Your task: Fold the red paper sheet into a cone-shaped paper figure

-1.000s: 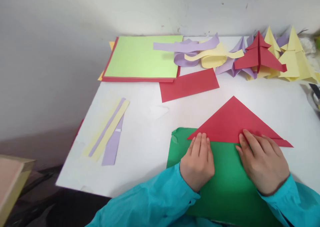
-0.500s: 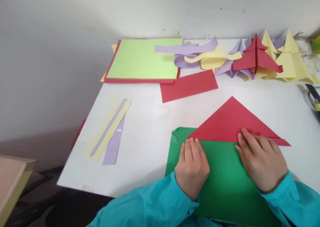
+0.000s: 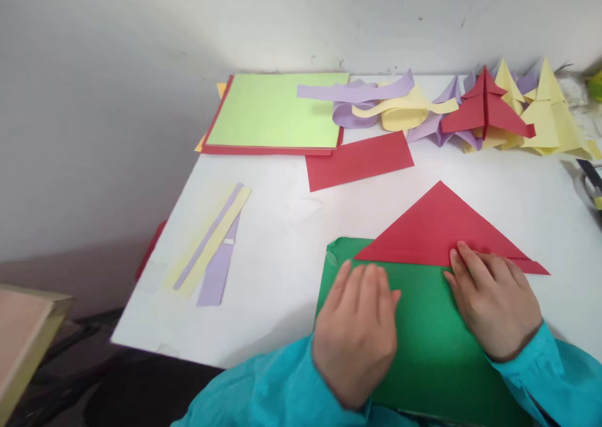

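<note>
With fingers loosely bent, our right hand (image 3: 496, 305) presses the red paper triangle (image 3: 439, 223); our left hand (image 3: 356, 334), fingers extended, holds nothing.

Red paper triangle (image 3: 439, 223) lies partly beneath right hand (image 3: 496, 305) at five o'clock; left hand (image 3: 356, 333) between seven and eight, green sheet (image 3: 433, 333) six, red paper plane (image 3: 475, 112) one.

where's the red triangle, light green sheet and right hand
Red triangle (image 3: 439, 223): head view, middle of its face.
Light green sheet (image 3: 275, 113): head view, bare middle.
Right hand (image 3: 496, 305): head view, back of the hand.
</note>
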The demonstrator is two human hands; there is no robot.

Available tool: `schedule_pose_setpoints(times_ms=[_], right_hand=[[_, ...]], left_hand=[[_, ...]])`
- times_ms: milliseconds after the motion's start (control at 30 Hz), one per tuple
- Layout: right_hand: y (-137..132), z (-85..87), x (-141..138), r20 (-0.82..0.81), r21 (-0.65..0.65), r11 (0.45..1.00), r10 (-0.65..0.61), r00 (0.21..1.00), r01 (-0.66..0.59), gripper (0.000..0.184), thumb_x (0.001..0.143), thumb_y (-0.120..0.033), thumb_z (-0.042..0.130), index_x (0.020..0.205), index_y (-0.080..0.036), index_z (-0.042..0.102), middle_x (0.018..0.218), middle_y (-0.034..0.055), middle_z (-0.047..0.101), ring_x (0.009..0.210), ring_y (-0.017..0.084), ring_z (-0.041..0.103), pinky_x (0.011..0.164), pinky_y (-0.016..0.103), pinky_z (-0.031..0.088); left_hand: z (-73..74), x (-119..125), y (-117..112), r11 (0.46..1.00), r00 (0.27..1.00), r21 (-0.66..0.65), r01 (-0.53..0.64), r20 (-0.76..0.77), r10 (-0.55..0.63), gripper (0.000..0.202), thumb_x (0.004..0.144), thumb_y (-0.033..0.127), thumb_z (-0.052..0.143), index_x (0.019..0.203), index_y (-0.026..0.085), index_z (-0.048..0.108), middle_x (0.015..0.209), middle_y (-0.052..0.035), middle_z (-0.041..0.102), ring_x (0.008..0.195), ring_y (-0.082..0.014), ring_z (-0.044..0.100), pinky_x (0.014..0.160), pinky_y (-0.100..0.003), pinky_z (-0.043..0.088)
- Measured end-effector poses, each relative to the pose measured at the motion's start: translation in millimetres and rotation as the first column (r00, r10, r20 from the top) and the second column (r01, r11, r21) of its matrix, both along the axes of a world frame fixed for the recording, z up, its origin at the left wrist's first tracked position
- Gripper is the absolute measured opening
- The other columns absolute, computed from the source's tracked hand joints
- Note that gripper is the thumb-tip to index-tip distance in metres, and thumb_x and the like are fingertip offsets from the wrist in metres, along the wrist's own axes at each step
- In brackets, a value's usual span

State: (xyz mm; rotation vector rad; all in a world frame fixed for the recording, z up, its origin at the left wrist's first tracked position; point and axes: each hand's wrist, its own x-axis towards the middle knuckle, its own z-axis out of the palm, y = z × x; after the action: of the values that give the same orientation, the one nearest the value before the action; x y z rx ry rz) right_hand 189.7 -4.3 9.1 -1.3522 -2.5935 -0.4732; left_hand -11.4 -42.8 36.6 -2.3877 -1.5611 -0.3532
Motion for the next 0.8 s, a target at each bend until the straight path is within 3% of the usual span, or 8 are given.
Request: schedule_pose_setpoints(times_ms=[67, 100, 233, 433, 600, 700, 800], right_hand=[[-0.2, -0.5, 0.4, 0.000, 0.006, 1.000, 0.004, 1.000, -0.004, 0.028, 0.086, -0.027, 0.058, 0.101, -0.005, 0.068, 0.106, 0.0129, 0.068, 0.087, 0.026, 0.056, 0.078, 0.039, 0.042], [-0.1, -0.9, 0.6, -0.004, 0.013, 1.000, 0.007, 1.000, -0.007, 0.028, 0.085, -0.027, 0.059, 0.100, -0.005, 0.068, 0.106, 0.0126, 0.068, 0.086, 0.026, 0.057, 0.078, 0.039, 0.042], [1.4, -3.0, 1.9, -0.041, 0.059, 0.998, 0.015, 0.999, -0.012, 0.025, 0.082, -0.028, 0.063, 0.097, -0.008, 0.070, 0.102, 0.0109, 0.070, 0.084, 0.025, 0.058, 0.077, 0.038, 0.044], [5.6, -4.2, 5.7, -0.093, 0.087, 0.995, 0.048, 0.995, -0.039, 0.023, 0.078, -0.029, 0.068, 0.094, -0.012, 0.070, 0.099, 0.0079, 0.071, 0.078, 0.024, 0.058, 0.076, 0.039, 0.045], [9.5, -8.6, 9.6, -0.203, 0.075, 0.990, 0.130, 0.971, -0.117, 0.020, 0.076, -0.021, 0.070, 0.091, -0.009, 0.069, 0.096, 0.0119, 0.070, 0.083, 0.024, 0.059, 0.080, 0.039, 0.047], [13.8, -10.5, 8.9, -0.277, 0.002, 0.981, 0.189, 0.942, -0.196, 0.022, 0.077, -0.018, 0.068, 0.094, -0.005, 0.067, 0.097, 0.0150, 0.067, 0.086, 0.025, 0.058, 0.078, 0.037, 0.049], [20.1, -9.2, 0.8, -0.243, -0.099, 0.971, 0.189, 0.952, -0.218, 0.027, 0.082, -0.023, 0.062, 0.105, -0.008, 0.066, 0.099, 0.0151, 0.065, 0.090, 0.025, 0.056, 0.078, 0.037, 0.049]], left_hand=[[-12.5, 4.3, 5.5, 0.984, 0.978, 0.034, 0.174, 0.106, -0.177, 0.023, 0.086, 0.007, 0.046, 0.100, 0.001, 0.063, 0.104, -0.0183, 0.066, 0.104, -0.0293, 0.061, 0.093, -0.046, 0.050], [-20.2, 5.4, 9.3, 0.977, 0.969, 0.041, 0.210, 0.124, -0.214, 0.024, 0.085, 0.005, 0.045, 0.100, 0.000, 0.063, 0.106, -0.0188, 0.066, 0.106, -0.0295, 0.060, 0.094, -0.044, 0.050], [-41.9, 3.2, 24.9, 0.974, 0.969, 0.056, 0.221, 0.101, -0.226, 0.026, 0.085, 0.006, 0.045, 0.101, 0.000, 0.064, 0.108, -0.0195, 0.066, 0.104, -0.0301, 0.061, 0.087, -0.042, 0.055], [-39.0, 2.1, 30.1, 0.972, 0.972, 0.096, 0.217, 0.077, -0.224, 0.024, 0.083, 0.008, 0.047, 0.094, 0.002, 0.067, 0.098, -0.0175, 0.069, 0.091, -0.0276, 0.065, 0.079, -0.040, 0.057], [-39.2, 5.3, 27.8, 0.968, 0.971, 0.120, 0.222, 0.059, -0.230, 0.023, 0.080, 0.008, 0.048, 0.091, 0.001, 0.067, 0.096, -0.0195, 0.070, 0.086, -0.0285, 0.067, 0.075, -0.041, 0.058], [-40.4, 6.2, 26.7, 0.966, 0.971, 0.133, 0.222, 0.063, -0.232, 0.024, 0.078, 0.007, 0.047, 0.089, 0.000, 0.067, 0.095, -0.0206, 0.070, 0.085, -0.0296, 0.067, 0.073, -0.041, 0.059], [-41.4, 5.9, 27.5, 0.963, 0.967, 0.144, 0.227, 0.082, -0.240, 0.025, 0.078, 0.007, 0.046, 0.088, 0.000, 0.067, 0.094, -0.0216, 0.069, 0.083, -0.0303, 0.068, 0.071, -0.042, 0.059]])
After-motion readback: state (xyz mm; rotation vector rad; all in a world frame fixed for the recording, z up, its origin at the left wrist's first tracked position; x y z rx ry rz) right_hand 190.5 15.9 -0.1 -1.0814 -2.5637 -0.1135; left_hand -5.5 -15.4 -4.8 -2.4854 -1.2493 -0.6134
